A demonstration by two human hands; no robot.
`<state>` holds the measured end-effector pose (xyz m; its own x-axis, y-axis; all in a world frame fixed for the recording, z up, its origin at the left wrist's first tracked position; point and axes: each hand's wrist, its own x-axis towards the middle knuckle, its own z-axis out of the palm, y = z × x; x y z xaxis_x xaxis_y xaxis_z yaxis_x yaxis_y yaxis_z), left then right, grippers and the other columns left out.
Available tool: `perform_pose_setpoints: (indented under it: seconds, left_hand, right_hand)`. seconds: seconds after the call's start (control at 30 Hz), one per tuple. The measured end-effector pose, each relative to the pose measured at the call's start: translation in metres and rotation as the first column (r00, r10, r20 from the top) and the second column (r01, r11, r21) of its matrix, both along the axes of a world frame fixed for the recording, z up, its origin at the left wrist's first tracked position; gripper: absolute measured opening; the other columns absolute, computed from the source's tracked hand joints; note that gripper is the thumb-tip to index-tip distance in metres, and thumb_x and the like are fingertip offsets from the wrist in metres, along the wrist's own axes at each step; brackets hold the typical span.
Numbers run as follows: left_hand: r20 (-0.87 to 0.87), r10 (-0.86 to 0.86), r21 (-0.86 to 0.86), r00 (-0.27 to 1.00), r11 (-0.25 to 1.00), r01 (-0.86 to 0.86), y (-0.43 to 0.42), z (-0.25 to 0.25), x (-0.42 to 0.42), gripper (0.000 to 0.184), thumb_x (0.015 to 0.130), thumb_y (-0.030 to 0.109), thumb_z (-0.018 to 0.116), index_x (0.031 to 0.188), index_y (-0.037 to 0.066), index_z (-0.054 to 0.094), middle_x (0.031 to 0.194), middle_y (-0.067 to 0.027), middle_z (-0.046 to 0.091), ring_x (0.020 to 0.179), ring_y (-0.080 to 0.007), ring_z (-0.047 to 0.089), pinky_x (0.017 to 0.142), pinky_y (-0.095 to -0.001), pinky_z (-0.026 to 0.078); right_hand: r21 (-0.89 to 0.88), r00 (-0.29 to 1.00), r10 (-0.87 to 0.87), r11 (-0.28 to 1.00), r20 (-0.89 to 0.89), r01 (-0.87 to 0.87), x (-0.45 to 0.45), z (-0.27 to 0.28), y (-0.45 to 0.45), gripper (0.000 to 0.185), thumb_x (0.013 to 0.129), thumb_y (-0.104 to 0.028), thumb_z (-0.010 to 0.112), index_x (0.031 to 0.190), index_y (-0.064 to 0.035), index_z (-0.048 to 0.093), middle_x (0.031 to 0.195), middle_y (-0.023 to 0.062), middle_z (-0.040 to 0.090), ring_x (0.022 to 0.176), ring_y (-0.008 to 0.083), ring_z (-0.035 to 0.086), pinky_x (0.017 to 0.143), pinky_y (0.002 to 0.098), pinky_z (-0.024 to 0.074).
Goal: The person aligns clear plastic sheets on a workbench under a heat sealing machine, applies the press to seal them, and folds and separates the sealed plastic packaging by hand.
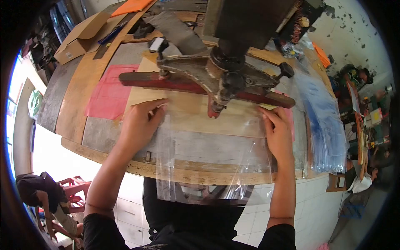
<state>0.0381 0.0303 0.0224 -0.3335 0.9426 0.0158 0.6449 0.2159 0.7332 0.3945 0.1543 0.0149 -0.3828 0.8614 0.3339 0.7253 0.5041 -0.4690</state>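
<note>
At the middle of the head view, a clear, thin plastic sheet (214, 162) lies over the front of a grey and wooden surface (79, 102), its lower end hanging past the rim above the person's dark clothing. The left hand (145, 121) pinches its far left corner between thumb and fingers; the right hand (277, 127) is closed in a similar pinch at the far right corner. The sheet's far edge is hard to trace against the flat beige board (187, 121) beneath, and glare blurs its folds. A long dark-red metal bar (175, 84) hides part of the board, and the black metal press head (227, 62) above it is cut off by the top of the view. The bar's underside cannot be seen.

Left of the board, a pink sheet (109, 93) is partly covered by it. A loose stack of bluish clear plastic sheets (325, 129) lies along the right edge, apart from the right hand. Bare surface shows between the left forearm and the left rim; less room separates the right hand from the stack.
</note>
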Motion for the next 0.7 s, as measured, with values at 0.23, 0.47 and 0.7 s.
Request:
perform_pose_setpoints:
  seconds: [0.23, 0.47, 0.7]
  left_hand:
    - [-0.053, -0.023, 0.098, 0.998, 0.995, 0.028, -0.001, -0.011, -0.004, 0.026, 0.101, 0.017, 0.073, 0.125, 0.008, 0.078, 0.092, -0.0148, 0.075, 0.074, -0.0218, 0.065, 0.073, -0.0362, 0.055]
    - [-0.095, -0.024, 0.112, 0.995, 0.993, 0.035, 0.000, -0.013, -0.006, 0.027, 0.101, 0.020, 0.072, 0.125, 0.010, 0.079, 0.097, -0.0161, 0.077, 0.074, -0.0256, 0.069, 0.073, -0.0380, 0.056]
    - [-0.098, -0.013, 0.162, 0.995, 0.986, 0.029, 0.001, -0.015, -0.006, 0.027, 0.101, 0.023, 0.073, 0.123, 0.009, 0.080, 0.097, -0.0171, 0.077, 0.074, -0.0276, 0.069, 0.072, -0.0387, 0.056]
  right_hand:
    - [0.015, 0.999, 0.016, 1.000, -0.036, -0.016, -0.002, -0.002, 0.001, 0.027, 0.105, -0.007, 0.065, 0.128, -0.0099, 0.078, 0.096, 0.0100, 0.059, 0.079, 0.0237, 0.060, 0.074, 0.0360, 0.0495]
    - [0.008, 1.000, 0.006, 1.000, -0.006, -0.006, -0.005, 0.001, -0.003, 0.027, 0.105, -0.006, 0.065, 0.128, -0.0103, 0.078, 0.098, 0.0089, 0.057, 0.084, 0.0222, 0.058, 0.075, 0.0351, 0.0489]
    - [-0.042, 1.000, -0.026, 0.999, -0.003, 0.026, -0.006, 0.004, -0.002, 0.025, 0.105, -0.006, 0.064, 0.125, -0.0072, 0.079, 0.105, 0.0103, 0.064, 0.103, 0.0293, 0.060, 0.091, 0.0390, 0.0483]
